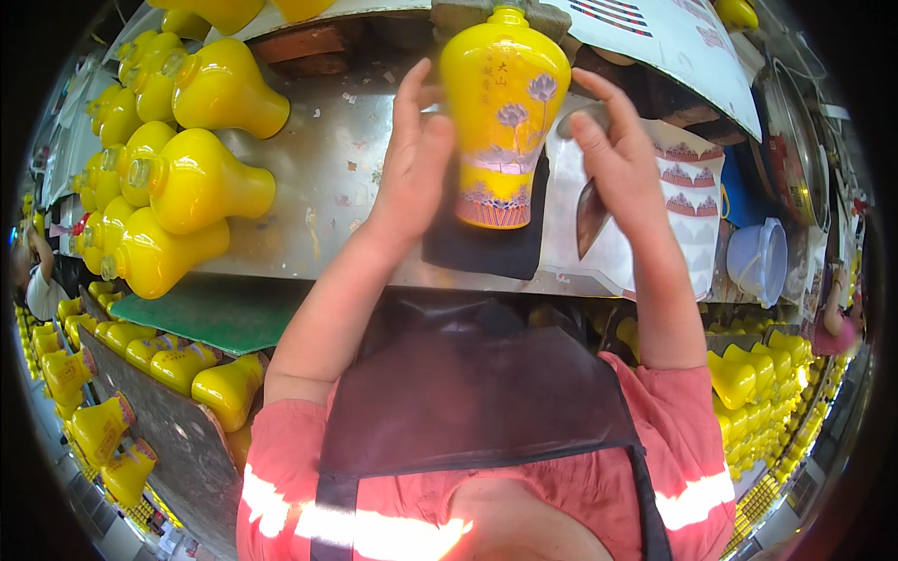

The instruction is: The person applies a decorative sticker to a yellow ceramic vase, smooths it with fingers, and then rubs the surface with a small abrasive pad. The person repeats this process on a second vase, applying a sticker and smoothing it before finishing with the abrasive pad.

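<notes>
A glossy yellow bottle (506,103) with purple lotus pictures, dark lettering and a patterned band round its base is in front of me. Its base end is over a black cloth (486,251), and its neck end points away from me against a dark rest (458,17). My left hand (416,154) is open along the bottle's left side, fingers stretched out; contact is unclear. On the other side, my right hand (613,140) has its index finger and thumb extended near the bottle. A dark pointed, blade-like tool (590,220) sticks out from under that palm, apparently held by the hidden lower fingers.
Several plain yellow bottles (210,182) lie at the left of the metal table (323,168). Right of the cloth is a decal sheet (692,201), beside a pale bucket (758,262). A green board (215,310) and racks of yellow bottles (748,374) flank me. Other people (45,285) are at the edges.
</notes>
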`<state>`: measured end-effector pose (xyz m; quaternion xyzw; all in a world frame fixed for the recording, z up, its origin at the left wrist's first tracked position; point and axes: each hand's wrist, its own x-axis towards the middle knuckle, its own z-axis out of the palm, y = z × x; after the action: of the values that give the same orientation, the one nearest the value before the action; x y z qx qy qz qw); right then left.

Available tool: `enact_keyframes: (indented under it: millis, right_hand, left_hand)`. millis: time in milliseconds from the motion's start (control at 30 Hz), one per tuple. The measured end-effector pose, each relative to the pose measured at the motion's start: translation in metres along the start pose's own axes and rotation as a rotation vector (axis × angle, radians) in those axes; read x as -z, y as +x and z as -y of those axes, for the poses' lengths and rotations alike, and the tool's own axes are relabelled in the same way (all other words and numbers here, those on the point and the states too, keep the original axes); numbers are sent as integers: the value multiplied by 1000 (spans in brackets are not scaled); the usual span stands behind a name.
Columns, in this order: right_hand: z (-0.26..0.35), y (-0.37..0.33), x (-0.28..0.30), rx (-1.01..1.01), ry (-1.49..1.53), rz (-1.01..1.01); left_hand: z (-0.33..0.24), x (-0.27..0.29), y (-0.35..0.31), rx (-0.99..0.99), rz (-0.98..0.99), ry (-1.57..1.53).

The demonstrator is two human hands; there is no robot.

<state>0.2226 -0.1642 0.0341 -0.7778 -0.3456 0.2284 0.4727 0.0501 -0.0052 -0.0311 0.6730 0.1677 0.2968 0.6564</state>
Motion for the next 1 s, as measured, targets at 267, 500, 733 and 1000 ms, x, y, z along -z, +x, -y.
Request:
enact_keyframes:
  millis: [267, 500, 733, 1000]
  right_hand:
    - [-20, -7, -34, 69, 152, 10]
    - [-20, -6, -33, 65, 161, 22]
    - [-4, -7, -11, -20, 47, 33]
    - [-2, -6, -33, 27, 196, 39]
  left_hand:
    - [-5, -12, -7, 31, 2, -142]
    - [-8, -11, -5, 48, 25, -126]
    - [-13, -2, 14, -320, -80, 416]
    - [-22, -6, 32, -443, 14, 775]
